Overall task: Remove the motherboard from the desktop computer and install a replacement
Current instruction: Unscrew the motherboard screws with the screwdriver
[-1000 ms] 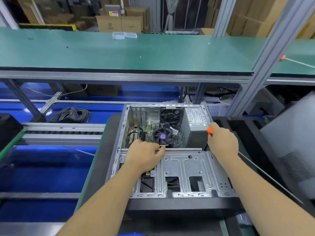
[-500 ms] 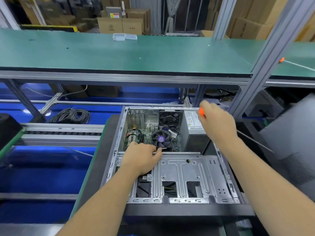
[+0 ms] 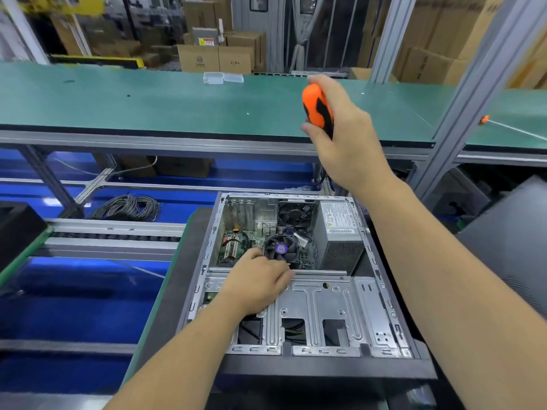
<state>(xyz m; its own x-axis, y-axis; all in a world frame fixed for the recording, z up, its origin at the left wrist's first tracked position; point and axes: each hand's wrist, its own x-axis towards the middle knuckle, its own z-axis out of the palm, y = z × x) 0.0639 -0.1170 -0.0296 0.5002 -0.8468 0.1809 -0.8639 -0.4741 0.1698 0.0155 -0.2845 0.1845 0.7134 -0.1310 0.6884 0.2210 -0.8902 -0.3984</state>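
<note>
The desktop computer (image 3: 296,276) lies on its side on a dark mat on the conveyor line, its open side up so the inside can be reached from above. The motherboard (image 3: 236,247) sits in the far left part of the case, mounted and not yet removed. One cooler fan (image 3: 280,249) with a purple hub sits on it, a second fan (image 3: 296,213) is at the rear wall, and one grey power supply (image 3: 339,238) fills the far right corner. The left hand (image 3: 257,284) rests on the metal drive bracket (image 3: 319,306), fingers reaching over the crossbar toward the cooler, probably to steady the case; whether that grip holds anything cannot be told. The right hand (image 3: 344,134) is raised well above the case, its grip clenched around one orange-and-black screwdriver (image 3: 317,109), handle upward, likely being brought into position for the board's screws. One coil of cable (image 3: 127,207) lies on the blue shelf to the left
</note>
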